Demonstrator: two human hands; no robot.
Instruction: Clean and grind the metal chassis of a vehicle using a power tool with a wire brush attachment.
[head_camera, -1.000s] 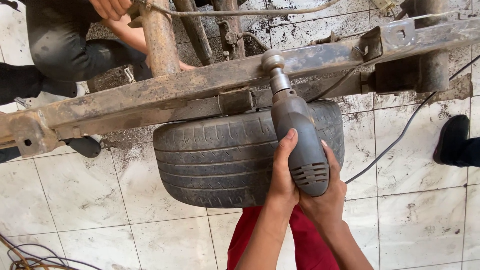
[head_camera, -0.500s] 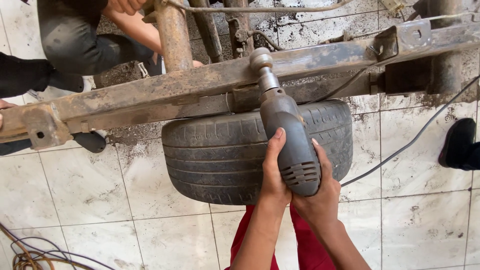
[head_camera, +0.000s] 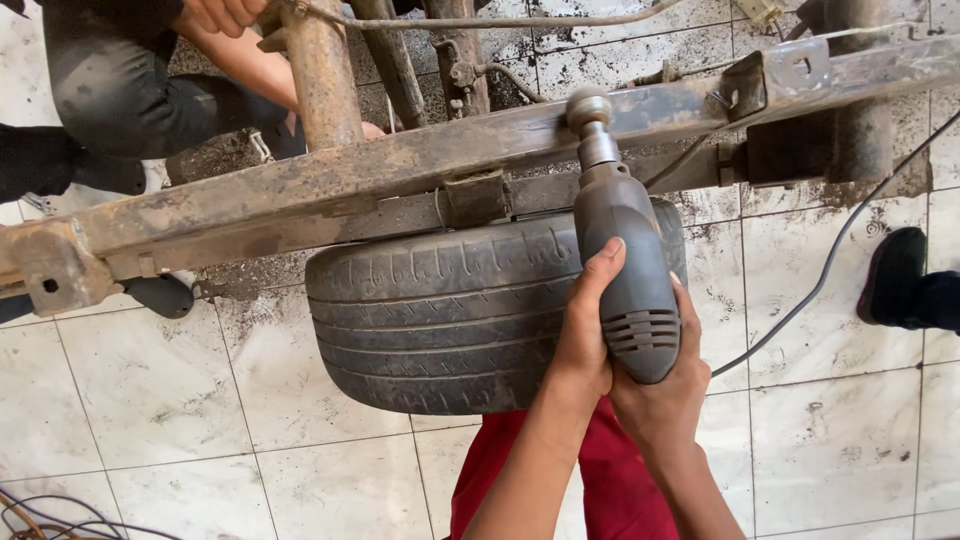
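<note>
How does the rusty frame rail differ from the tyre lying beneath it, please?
The frame rail is a long, straight, rust-brown metal beam; the tyre is rounded, dark grey rubber with tread grooves. The rail spans the whole view and touches the grinder's head; the tyre lies under it on the tiled floor. Both look worn.

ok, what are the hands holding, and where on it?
Both hold a grey power tool by its rear body: left hand on the side, right hand cupping the vented end. Its head sits against the rusty frame rail.
</note>
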